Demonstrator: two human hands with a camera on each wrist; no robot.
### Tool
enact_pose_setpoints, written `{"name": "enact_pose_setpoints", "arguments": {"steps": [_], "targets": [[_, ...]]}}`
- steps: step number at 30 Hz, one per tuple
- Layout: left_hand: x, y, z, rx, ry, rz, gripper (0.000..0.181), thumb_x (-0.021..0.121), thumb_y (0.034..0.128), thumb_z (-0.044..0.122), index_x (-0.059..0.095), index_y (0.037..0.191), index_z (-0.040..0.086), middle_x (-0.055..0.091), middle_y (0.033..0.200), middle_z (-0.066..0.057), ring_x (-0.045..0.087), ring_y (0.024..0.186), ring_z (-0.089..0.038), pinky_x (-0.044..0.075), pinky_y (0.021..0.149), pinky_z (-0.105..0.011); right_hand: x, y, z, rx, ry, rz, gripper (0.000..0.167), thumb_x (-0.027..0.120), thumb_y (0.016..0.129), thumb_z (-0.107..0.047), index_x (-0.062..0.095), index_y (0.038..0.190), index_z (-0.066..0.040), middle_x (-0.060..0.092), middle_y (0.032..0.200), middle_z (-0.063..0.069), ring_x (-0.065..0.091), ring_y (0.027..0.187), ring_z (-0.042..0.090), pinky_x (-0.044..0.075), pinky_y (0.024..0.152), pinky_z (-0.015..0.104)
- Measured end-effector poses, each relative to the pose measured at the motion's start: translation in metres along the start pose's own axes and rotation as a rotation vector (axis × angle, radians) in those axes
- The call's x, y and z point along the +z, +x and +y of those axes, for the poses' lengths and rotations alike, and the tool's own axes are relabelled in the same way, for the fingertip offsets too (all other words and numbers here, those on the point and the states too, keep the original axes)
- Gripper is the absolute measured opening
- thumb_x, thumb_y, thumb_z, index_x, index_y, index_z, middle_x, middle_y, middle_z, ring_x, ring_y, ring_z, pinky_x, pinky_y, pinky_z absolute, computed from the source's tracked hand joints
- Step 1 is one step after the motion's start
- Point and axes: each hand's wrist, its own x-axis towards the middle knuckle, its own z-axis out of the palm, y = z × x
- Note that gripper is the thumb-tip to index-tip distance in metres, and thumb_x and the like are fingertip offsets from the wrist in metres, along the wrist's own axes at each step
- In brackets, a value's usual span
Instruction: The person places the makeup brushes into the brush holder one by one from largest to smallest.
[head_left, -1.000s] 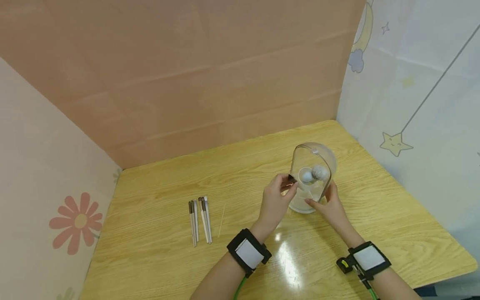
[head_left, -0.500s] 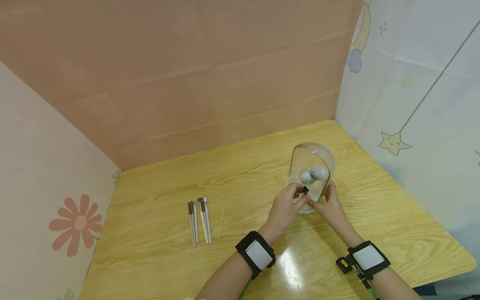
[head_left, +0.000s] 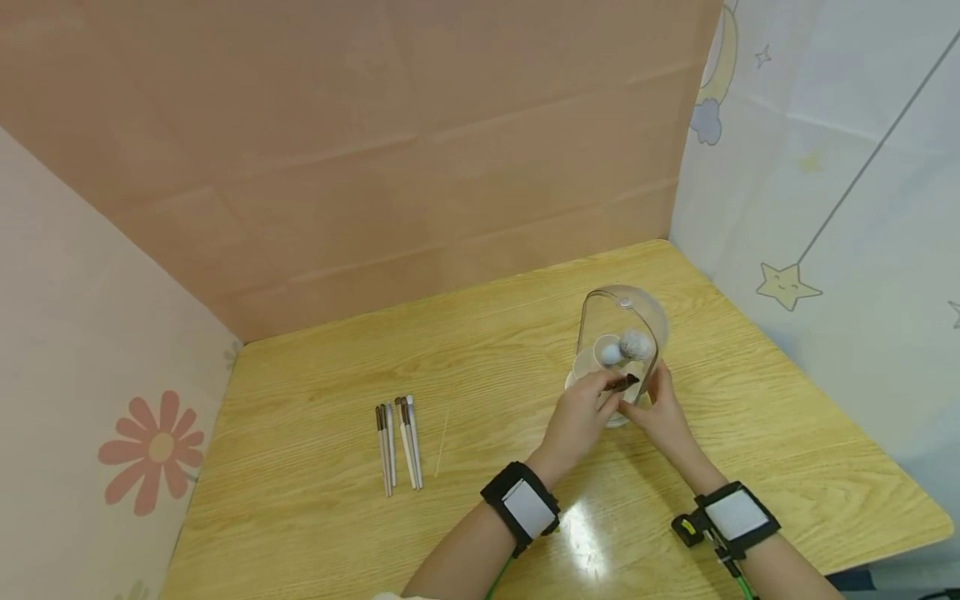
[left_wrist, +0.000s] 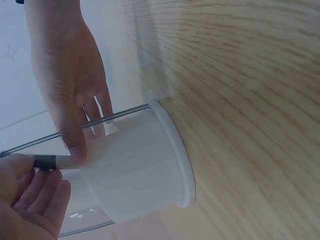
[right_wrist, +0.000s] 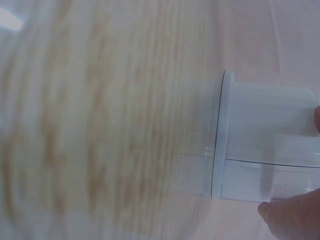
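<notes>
The clear domed container (head_left: pixel 656 310) stands on its round white base, with compartments inside and two fluffy pale balls (head_left: pixel 636 344) in it. At its open front, my left hand (head_left: pixel 576 421) pinches a makeup brush (head_left: pixel 622 383) by its dark part; in the left wrist view the brush (left_wrist: pixel 46 161) shows a dark section and a pale end. My right hand (head_left: pixel 666 417) holds the container's right side low down, its thumb in front beside the brush's pale end. In the right wrist view, fingers (right_wrist: pixel 295 215) touch the white compartment wall (right_wrist: pixel 265 120).
Several brushes (head_left: pixel 408 446) lie in two groups on the wooden table (head_left: pixel 300 433), left of my hands. A thin pale stick (head_left: pixel 442 442) lies just right of them. Fabric walls (head_left: pixel 375 167) border the back and both sides.
My left hand has moved right across the container's front with the brush, whose dark end now tilts to the right. My right hand has stayed at the container's side.
</notes>
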Motion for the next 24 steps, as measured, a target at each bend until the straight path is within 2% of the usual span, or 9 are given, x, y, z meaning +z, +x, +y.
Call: {"name": "enact_pose_setpoints", "arguments": {"steps": [2, 6, 7, 9, 13, 14, 17, 20, 24], "targets": [[0.002, 0.000, -0.001, 0.006, 0.015, -0.017, 0.023, 0.058, 0.0956, 0.016, 0.063, 0.118, 0.010, 0.067, 0.117, 0.000, 0.064, 0.105, -0.007, 0.047, 0.084, -0.007, 0.001, 0.000, 0.001, -0.020, -0.012, 0.008, 0.093, 0.064, 0.084, 0.008, -0.001, 0.150, -0.001, 0.011, 0.152, 0.029, 0.008, 0.143, 0.049, 0.009, 0.122, 0.047], [0.004, 0.000, -0.002, 0.018, 0.038, -0.028, 0.022, 0.058, 0.0956, 0.016, 0.064, 0.116, 0.011, 0.067, 0.115, 0.000, 0.065, 0.101, -0.005, 0.046, 0.079, -0.004, 0.003, -0.001, 0.004, -0.052, -0.048, 0.032, 0.087, 0.063, 0.083, 0.010, 0.005, 0.147, 0.003, 0.024, 0.145, 0.028, 0.020, 0.137, 0.045, 0.017, 0.117, 0.022], [0.005, 0.000, -0.002, 0.019, 0.039, -0.027, 0.022, 0.058, 0.0955, 0.016, 0.064, 0.116, 0.011, 0.067, 0.115, 0.000, 0.065, 0.100, -0.005, 0.046, 0.079, -0.005, 0.003, -0.001, 0.004, -0.055, -0.053, 0.036, 0.086, 0.063, 0.083, 0.011, 0.006, 0.147, 0.003, 0.025, 0.144, 0.028, 0.021, 0.136, 0.045, 0.018, 0.116, 0.021], [0.005, -0.001, -0.002, 0.017, 0.042, -0.025, 0.022, 0.058, 0.0954, 0.017, 0.063, 0.116, 0.011, 0.067, 0.115, 0.000, 0.065, 0.100, -0.005, 0.047, 0.079, -0.005, 0.003, 0.000, 0.003, -0.052, -0.047, 0.037, 0.087, 0.063, 0.083, 0.011, 0.006, 0.148, 0.003, 0.025, 0.145, 0.029, 0.021, 0.136, 0.045, 0.016, 0.119, 0.042], [0.002, -0.003, -0.002, -0.013, 0.042, -0.031, 0.025, 0.057, 0.0962, 0.020, 0.062, 0.119, 0.011, 0.067, 0.117, 0.001, 0.064, 0.104, -0.006, 0.048, 0.082, -0.008, 0.004, 0.000, 0.003, -0.053, -0.049, 0.037, 0.088, 0.064, 0.083, 0.010, 0.005, 0.148, 0.004, 0.025, 0.144, 0.032, 0.027, 0.133, 0.040, 0.015, 0.113, 0.063], [0.000, -0.003, -0.003, -0.029, 0.042, -0.032, 0.026, 0.057, 0.0965, 0.021, 0.062, 0.120, 0.012, 0.067, 0.117, 0.001, 0.064, 0.105, -0.006, 0.049, 0.082, -0.009, 0.004, 0.000, 0.003, -0.054, -0.058, 0.036, 0.088, 0.064, 0.083, 0.009, 0.004, 0.148, 0.003, 0.025, 0.144, 0.032, 0.030, 0.131, 0.035, 0.017, 0.112, 0.062], [-0.008, -0.005, -0.006, -0.093, 0.028, -0.024, 0.028, 0.056, 0.0970, 0.023, 0.062, 0.122, 0.012, 0.067, 0.117, 0.001, 0.063, 0.107, -0.009, 0.051, 0.083, -0.014, 0.005, -0.001, 0.003, -0.064, -0.086, 0.035, 0.088, 0.068, 0.084, 0.004, 0.007, 0.147, 0.001, 0.034, 0.138, 0.027, 0.042, 0.118, 0.013, 0.027, 0.113, 0.037], [-0.017, -0.007, -0.013, -0.143, 0.018, 0.018, 0.026, 0.056, 0.0969, 0.022, 0.063, 0.120, 0.012, 0.068, 0.115, -0.001, 0.064, 0.106, -0.012, 0.053, 0.084, -0.019, 0.005, -0.001, 0.004, -0.084, -0.090, 0.035, 0.088, 0.070, 0.084, 0.000, 0.009, 0.147, -0.001, 0.043, 0.128, 0.022, 0.048, 0.101, -0.006, 0.029, 0.099, 0.010], [-0.029, -0.008, -0.030, -0.181, 0.030, 0.089, 0.024, 0.058, 0.0957, 0.019, 0.064, 0.117, 0.008, 0.069, 0.111, -0.005, 0.066, 0.100, -0.017, 0.054, 0.083, -0.022, 0.006, -0.001, 0.004, -0.102, -0.063, 0.034, 0.090, 0.070, 0.082, 0.002, 0.008, 0.148, -0.002, 0.046, 0.125, 0.023, 0.050, 0.094, -0.010, 0.025, 0.092, 0.001]]}}
